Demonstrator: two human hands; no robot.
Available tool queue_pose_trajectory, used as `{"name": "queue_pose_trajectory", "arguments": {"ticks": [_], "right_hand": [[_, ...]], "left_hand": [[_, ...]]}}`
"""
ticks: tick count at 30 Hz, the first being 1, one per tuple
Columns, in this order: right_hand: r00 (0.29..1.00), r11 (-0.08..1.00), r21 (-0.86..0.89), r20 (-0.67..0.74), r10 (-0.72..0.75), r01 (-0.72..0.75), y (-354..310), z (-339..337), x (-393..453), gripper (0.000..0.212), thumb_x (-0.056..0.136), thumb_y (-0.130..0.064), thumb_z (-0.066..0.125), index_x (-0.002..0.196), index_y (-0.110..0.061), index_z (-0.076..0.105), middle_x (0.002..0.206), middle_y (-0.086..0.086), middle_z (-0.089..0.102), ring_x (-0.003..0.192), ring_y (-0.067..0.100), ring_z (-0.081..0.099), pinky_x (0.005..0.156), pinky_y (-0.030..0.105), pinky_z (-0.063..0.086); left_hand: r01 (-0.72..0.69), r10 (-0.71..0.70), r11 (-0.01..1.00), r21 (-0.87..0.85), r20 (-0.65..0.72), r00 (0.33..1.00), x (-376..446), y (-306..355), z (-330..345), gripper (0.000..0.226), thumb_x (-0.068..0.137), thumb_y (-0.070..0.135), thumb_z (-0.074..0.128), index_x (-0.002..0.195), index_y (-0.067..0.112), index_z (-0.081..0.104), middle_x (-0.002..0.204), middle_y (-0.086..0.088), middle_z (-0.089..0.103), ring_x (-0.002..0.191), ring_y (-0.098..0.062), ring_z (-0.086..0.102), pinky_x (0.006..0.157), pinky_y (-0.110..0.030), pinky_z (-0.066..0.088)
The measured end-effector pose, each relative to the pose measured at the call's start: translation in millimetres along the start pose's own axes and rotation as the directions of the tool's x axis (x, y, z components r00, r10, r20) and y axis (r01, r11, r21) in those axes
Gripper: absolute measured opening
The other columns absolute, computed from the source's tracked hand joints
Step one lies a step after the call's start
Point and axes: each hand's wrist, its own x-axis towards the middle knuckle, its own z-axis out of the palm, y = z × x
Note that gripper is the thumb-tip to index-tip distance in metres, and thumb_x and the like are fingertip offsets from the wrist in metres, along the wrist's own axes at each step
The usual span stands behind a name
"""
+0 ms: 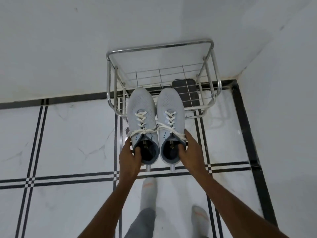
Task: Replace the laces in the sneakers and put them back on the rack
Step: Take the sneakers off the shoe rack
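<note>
You stand on a white tiled floor [68,138] with black double lines, facing a corner where two pale walls [85,40] meet. Against the far wall is one steel wire rack [159,47], its top rail a rounded rectangle and wire grids below; a dark flat thing [187,90] lies under the grid, too hidden to name.

You hold two pale grey knit sneakers side by side over the front of the rack, toes over its wire shelf and heels towards you. Each long axis runs from you to the wall, toes pointing away. Whether the soles touch the shelf cannot be told. The left sneaker [141,107] and right sneaker [169,107] sit just beside each other, nearly touching. Both carry white laces [141,120], criss-crossed, with loose ends trailing sideways across both collars.

Your left hand [130,158] grips the left sneaker's heel collar, thumb inside the opening. Your right hand [190,152] grips the right sneaker's collar the same way.

Your two socked feet [149,188] show below, grey with an orange stripe.
</note>
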Motion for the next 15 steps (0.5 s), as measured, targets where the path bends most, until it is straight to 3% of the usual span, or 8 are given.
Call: {"name": "queue_pose_trajectory", "arguments": {"ticks": [2, 6, 8, 11, 13, 15], "right_hand": [[1.0, 1.0, -0.004, -0.019, 0.005, -0.006, 31, 8, -28, 0.061, 0.094, -0.007, 0.058, 0.152, -0.013, 0.04, 0.141, 0.003, 0.058, 0.13, 0.018, 0.053, 0.112, 0.032, 0.042], [0.999, 1.0, -0.021, -0.036, 0.022, -0.023, 111, 44, -44, 0.06, 0.093, -0.008, 0.058, 0.151, -0.012, 0.042, 0.142, 0.002, 0.058, 0.131, 0.017, 0.054, 0.112, 0.036, 0.043], [0.999, 0.998, -0.036, -0.024, 0.046, -0.047, 153, 68, -41, 0.06, 0.092, -0.007, 0.058, 0.15, -0.011, 0.043, 0.138, 0.002, 0.06, 0.128, 0.017, 0.056, 0.11, 0.034, 0.045], [0.994, 0.991, -0.068, 0.01, 0.112, -0.111, 219, 107, -22, 0.059, 0.092, -0.008, 0.06, 0.149, -0.01, 0.045, 0.136, 0.005, 0.062, 0.125, 0.021, 0.058, 0.107, 0.032, 0.046], [0.989, 0.987, -0.076, 0.035, 0.142, -0.139, 257, 132, 2, 0.056, 0.093, -0.012, 0.06, 0.148, -0.01, 0.047, 0.138, 0.008, 0.06, 0.127, 0.025, 0.057, 0.108, 0.034, 0.045], [0.982, 0.98, -0.09, 0.043, 0.182, -0.178, 289, 154, 16, 0.055, 0.095, -0.013, 0.06, 0.148, -0.008, 0.047, 0.141, 0.011, 0.058, 0.129, 0.027, 0.055, 0.107, 0.031, 0.041]], "left_hand": [[-0.029, 0.029, 0.999, -0.023, -0.016, 0.999, -34, -22, 13, 0.046, 0.1, 0.001, 0.054, 0.145, 0.01, 0.05, 0.112, 0.007, 0.059, 0.095, -0.012, 0.06, 0.074, 0.001, 0.04], [-0.048, 0.05, 0.997, -0.065, 0.022, 0.999, -53, -96, 56, 0.045, 0.101, 0.003, 0.053, 0.143, 0.018, 0.049, 0.114, 0.008, 0.062, 0.098, -0.009, 0.062, 0.077, 0.0, 0.044], [-0.001, 0.003, 0.999, -0.041, 0.054, 0.999, -51, -142, 83, 0.042, 0.101, 0.016, 0.054, 0.143, 0.015, 0.051, 0.119, 0.003, 0.064, 0.102, -0.014, 0.062, 0.08, -0.008, 0.048], [0.056, -0.056, 0.998, -0.005, 0.08, 0.995, -33, -221, 130, 0.054, 0.093, 0.037, 0.046, 0.142, 0.017, 0.053, 0.115, -0.005, 0.07, 0.099, -0.024, 0.068, 0.081, -0.034, 0.058], [0.034, -0.035, 0.999, 0.01, 0.097, 0.995, -12, -271, 162, 0.052, 0.091, 0.044, 0.044, 0.136, 0.023, 0.057, 0.105, -0.005, 0.072, 0.088, -0.027, 0.071, 0.075, -0.048, 0.061], [0.048, -0.047, 0.999, -0.01, 0.077, 0.996, 0, -302, 183, 0.047, 0.091, 0.048, 0.046, 0.132, 0.026, 0.058, 0.104, -0.001, 0.071, 0.081, -0.023, 0.072, 0.067, -0.052, 0.062]]}}
